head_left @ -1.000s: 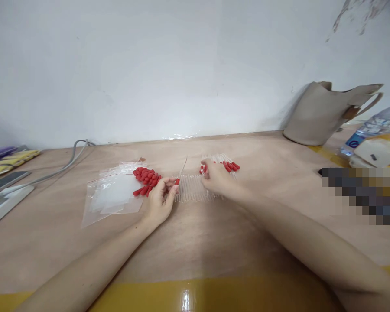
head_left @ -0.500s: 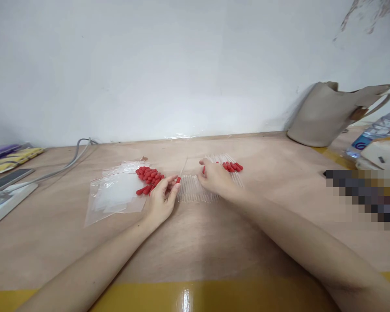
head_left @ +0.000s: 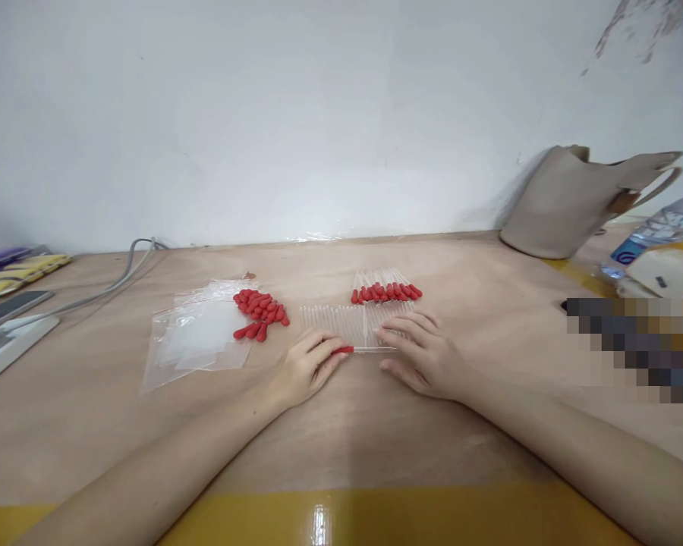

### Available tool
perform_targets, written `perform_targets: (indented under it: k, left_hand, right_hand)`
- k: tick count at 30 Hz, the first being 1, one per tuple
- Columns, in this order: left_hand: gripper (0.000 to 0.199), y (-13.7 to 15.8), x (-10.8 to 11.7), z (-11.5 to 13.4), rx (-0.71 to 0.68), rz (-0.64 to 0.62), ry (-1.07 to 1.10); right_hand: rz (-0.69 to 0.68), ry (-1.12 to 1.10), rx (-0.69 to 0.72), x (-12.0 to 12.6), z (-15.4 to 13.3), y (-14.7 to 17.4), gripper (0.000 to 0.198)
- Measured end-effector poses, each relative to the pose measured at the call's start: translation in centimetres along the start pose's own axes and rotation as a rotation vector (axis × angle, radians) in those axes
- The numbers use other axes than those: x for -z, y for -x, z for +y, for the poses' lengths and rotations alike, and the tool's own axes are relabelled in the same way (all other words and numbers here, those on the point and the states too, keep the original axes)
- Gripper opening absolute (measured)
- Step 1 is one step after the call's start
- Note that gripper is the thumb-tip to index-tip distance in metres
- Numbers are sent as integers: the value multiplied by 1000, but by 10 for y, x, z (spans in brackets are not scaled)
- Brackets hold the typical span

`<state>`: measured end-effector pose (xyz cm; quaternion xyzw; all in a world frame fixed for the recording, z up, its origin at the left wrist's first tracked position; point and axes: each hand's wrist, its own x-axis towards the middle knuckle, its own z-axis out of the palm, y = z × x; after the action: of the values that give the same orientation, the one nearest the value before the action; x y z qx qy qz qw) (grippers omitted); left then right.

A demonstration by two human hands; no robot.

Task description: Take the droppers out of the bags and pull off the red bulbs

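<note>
My left hand point(head_left: 310, 365) is closed on a glass dropper by its red rubber bulb point(head_left: 344, 349). The dropper's thin tube lies level along the near ends of a row of loose glass tubes point(head_left: 333, 322), pointing right. My right hand point(head_left: 426, 355) rests over the right end of that row, fingers apart; whether its fingertips touch the dropper's tip cannot be made out. Just beyond, several droppers with red bulbs point(head_left: 388, 293) lie side by side, tubes pointing away. Left of these is a heap of loose red bulbs point(head_left: 259, 305).
Clear zip bags point(head_left: 193, 337) lie under the left side of the bulb heap. Farther left are a power strip point(head_left: 20, 349), a grey cable point(head_left: 111, 291) and a phone point(head_left: 14, 307). A beige bag point(head_left: 563, 201) and a plastic bottle point(head_left: 654, 231) stand at the right.
My left hand has moved right and nearer, turning the dropper from steep to level. My right hand has drawn back from the red-bulbed droppers toward me and to the right, its fingers spreading.
</note>
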<state>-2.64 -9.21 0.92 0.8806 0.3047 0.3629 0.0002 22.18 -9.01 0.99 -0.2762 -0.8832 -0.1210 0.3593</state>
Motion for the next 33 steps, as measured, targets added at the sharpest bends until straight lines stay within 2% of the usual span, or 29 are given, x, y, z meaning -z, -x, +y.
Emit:
perform_targets:
  k: [4,7,11,16,23,28,33]
  left_hand:
    - [20,1,1,3,-39,-12,-16]
    - [20,-2,1,7,-58,-23,-40]
    - [28,-9,-1,11,-142,-67,-143]
    - [18,-10,-4,13,-214,-43,-247]
    - [16,-12,-5,17,-296,6,-280]
    - [14,-12,-4,18,-310,-28,-262]
    - [12,-11,-3,18,-278,-56,-213]
  right_hand:
    - [-60,-12,10,-8,-6,-6,22]
    - [-46,-26,-3,-11,-8,-7,15]
    - [-37,-55,28,-11,-8,-6,14]
    - [-57,-96,55,-9,-11,-8,15]
    - [-89,-97,48,-12,-16,-9,19]
    - [-72,-132,107,-14,-16,-9,18]
    - [-42,-44,166,-12,-18,-8,19]
